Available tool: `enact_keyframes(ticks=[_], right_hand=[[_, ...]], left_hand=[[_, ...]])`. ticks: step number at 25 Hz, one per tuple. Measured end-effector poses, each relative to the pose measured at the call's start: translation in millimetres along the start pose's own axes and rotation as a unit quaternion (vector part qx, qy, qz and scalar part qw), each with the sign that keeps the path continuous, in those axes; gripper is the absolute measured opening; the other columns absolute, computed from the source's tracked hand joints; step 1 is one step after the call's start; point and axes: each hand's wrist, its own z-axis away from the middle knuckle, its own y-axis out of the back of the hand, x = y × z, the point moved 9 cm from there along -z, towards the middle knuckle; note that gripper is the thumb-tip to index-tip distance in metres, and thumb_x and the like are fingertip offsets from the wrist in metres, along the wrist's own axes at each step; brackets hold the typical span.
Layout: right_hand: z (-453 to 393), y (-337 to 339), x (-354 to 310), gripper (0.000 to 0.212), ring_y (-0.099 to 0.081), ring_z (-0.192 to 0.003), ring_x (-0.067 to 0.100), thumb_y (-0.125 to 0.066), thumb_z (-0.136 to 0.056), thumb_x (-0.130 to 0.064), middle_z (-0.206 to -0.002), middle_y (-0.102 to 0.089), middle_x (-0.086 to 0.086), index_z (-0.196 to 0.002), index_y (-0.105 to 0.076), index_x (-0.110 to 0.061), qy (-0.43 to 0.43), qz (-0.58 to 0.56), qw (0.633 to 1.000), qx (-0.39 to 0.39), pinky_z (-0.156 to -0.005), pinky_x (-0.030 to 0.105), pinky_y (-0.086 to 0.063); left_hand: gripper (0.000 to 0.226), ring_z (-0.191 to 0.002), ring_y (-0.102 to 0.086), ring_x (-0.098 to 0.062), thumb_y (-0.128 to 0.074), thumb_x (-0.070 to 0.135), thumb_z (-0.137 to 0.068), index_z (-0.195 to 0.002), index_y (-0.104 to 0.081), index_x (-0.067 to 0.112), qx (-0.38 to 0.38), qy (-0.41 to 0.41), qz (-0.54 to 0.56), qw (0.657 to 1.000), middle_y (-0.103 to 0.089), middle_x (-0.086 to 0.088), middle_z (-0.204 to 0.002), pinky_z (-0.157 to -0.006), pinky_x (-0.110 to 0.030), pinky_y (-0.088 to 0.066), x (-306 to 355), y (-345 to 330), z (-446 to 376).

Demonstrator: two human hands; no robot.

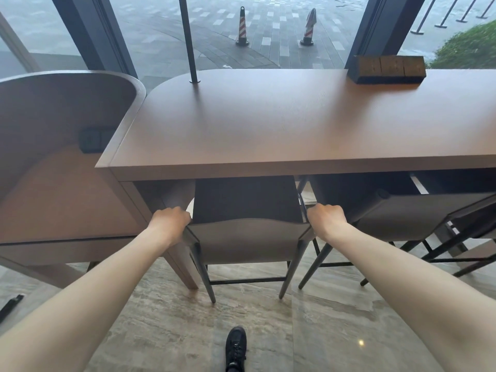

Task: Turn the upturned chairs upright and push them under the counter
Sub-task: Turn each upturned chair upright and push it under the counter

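Upright grey chair (245, 238), dark tapered legs, seat under counter (281, 124)

Floor (166, 326): polished grey-beige marble-look tile, small light reflection at right. Window wall (268, 30): full-height glazing, dark frames (102, 33). Curved wood partition (53, 124) at left, dark socket plate (92, 139) mounted on it. Outside: grey paving, two red-white striped cones (242, 28), green shrub (467, 47). Light: diffuse daylight.
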Motion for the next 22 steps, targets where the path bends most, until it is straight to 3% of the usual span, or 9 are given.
enact_keyframes(ticks=[2, 4, 7, 10, 13, 16, 19, 22], right_hand=[[1, -1, 2, 0.03, -0.067, -0.092, 0.026, -0.056, -0.08, 0.009, -0.081, -0.054, -0.001, -0.099, -0.064, -0.013, -0.007, -0.008, 1.0, -0.007, -0.061, 0.029, -0.04], [2, 6, 5, 0.029, -0.066, -0.093, 0.026, -0.057, -0.081, 0.005, -0.094, -0.063, 0.001, -0.102, -0.064, -0.013, -0.01, -0.018, 1.0, -0.005, -0.062, 0.03, -0.042], [10, 22, 9, 0.021, -0.063, -0.09, 0.028, -0.058, -0.081, -0.001, -0.096, -0.061, 0.005, -0.094, -0.06, -0.017, 0.001, -0.046, 0.999, 0.009, -0.067, 0.033, -0.045], [24, 36, 0, 0.02, -0.059, -0.099, 0.032, -0.055, -0.082, -0.004, -0.097, -0.058, 0.008, -0.099, -0.063, -0.012, 0.025, -0.102, 0.994, 0.008, -0.086, 0.041, -0.046], [40, 58, -28, 0.031, -0.06, -0.106, 0.031, -0.056, -0.086, -0.015, -0.118, -0.063, 0.009, -0.116, -0.066, -0.012, 0.077, -0.244, 0.966, 0.037, -0.091, 0.039, -0.05], [68, 81, -69, 0.039, -0.055, -0.121, 0.024, -0.056, -0.092, -0.024, -0.134, -0.058, 0.004, -0.13, -0.06, -0.016, 0.123, -0.389, 0.911, 0.056, -0.092, 0.028, -0.042], [97, 105, -110, 0.042, -0.054, -0.123, 0.021, -0.056, -0.093, -0.023, -0.137, -0.057, 0.002, -0.135, -0.057, -0.017, 0.14, -0.5, 0.853, 0.054, -0.09, 0.025, -0.038], [120, 132, -144, 0.041, -0.054, -0.12, 0.018, -0.057, -0.095, -0.021, -0.134, -0.058, 0.002, -0.135, -0.055, -0.015, 0.147, -0.581, 0.8, 0.044, -0.09, 0.024, -0.041]], left_hand=[[0.036, -0.107, -0.062, -0.026, -0.054, 0.005, -0.087, -0.117, -0.064, 0.022, 0.004, 0.006, 0.014, 1.0, -0.063, -0.002, -0.11, -0.072, -0.032, -0.043, 1, 1, 4], [0.036, -0.117, -0.051, -0.025, -0.06, 0.014, -0.086, -0.12, -0.064, 0.026, 0.046, 0.011, 0.043, 0.998, -0.061, 0.0, -0.116, -0.087, -0.034, -0.042, 6, 5, 10], [0.048, -0.132, -0.035, -0.028, -0.064, 0.03, -0.085, -0.132, -0.057, 0.025, 0.091, 0.039, 0.2, 0.975, -0.049, -0.003, -0.14, -0.104, -0.04, -0.031, 15, 3, 31], [0.056, -0.151, -0.01, -0.027, -0.062, 0.037, -0.089, -0.143, -0.048, 0.026, 0.1, 0.065, 0.352, 0.928, -0.028, -0.002, -0.161, -0.121, -0.047, -0.009, 25, 10, 57], [0.054, -0.152, -0.012, -0.023, -0.06, 0.04, -0.092, -0.143, -0.049, 0.026, 0.117, 0.064, 0.481, 0.867, -0.026, -0.001, -0.162, -0.122, -0.046, -0.008, 34, 27, 82], [0.049, -0.147, -0.027, -0.016, -0.058, 0.038, -0.096, -0.143, -0.051, 0.024, 0.128, 0.063, 0.63, 0.764, -0.032, 0.001, -0.16, -0.12, -0.038, -0.021, 38, 32, 120], [0.044, -0.137, -0.038, -0.007, -0.052, 0.038, -0.1, -0.142, -0.052, 0.025, 0.131, 0.076, 0.725, 0.672, -0.042, 0.006, -0.153, -0.113, -0.029, -0.029, 34, 27, 160], [0.04, -0.119, -0.046, 0.001, -0.046, 0.04, -0.102, -0.138, -0.055, 0.026, 0.144, 0.105, 0.764, 0.62, -0.055, 0.015, -0.133, -0.099, -0.022, -0.031, 17, 23, 193]])
